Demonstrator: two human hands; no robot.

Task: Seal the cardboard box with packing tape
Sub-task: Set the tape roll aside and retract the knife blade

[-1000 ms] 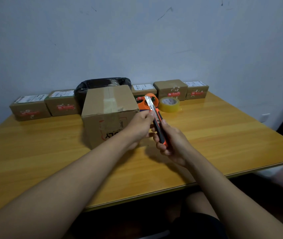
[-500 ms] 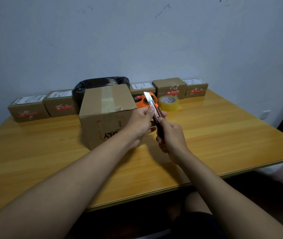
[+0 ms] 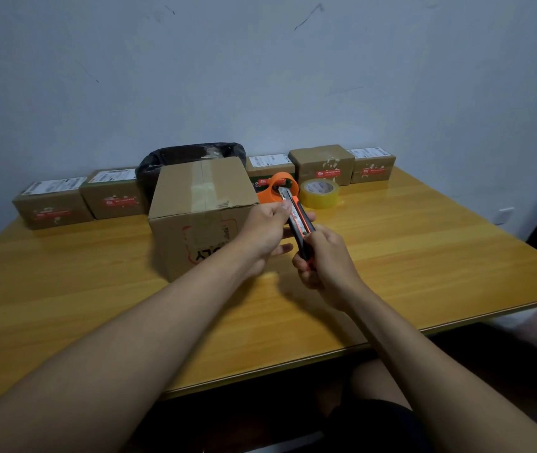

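A closed cardboard box (image 3: 200, 204) stands mid-table, with a strip of clear tape along its top seam and down its front. Just right of it, my right hand (image 3: 324, 261) grips the handle of an orange-and-black utility knife (image 3: 299, 220) whose blade points away and up. My left hand (image 3: 265, 230) pinches the knife near the blade end, thumb on top. A roll of clear packing tape (image 3: 320, 192) lies flat behind the knife. An orange tape dispenser (image 3: 273, 188) sits between the box and the roll, partly hidden by the knife.
Several small sealed parcels (image 3: 53, 202) line the wall at the back of the wooden table (image 3: 424, 256). A bin lined with a black bag (image 3: 192, 155) stands behind the box. The table's front edge runs close to my lap.
Both hands and the knife stayed beside the box. My left fingers slid up along the knife toward the blade end, and the exposed blade looks shorter than before.
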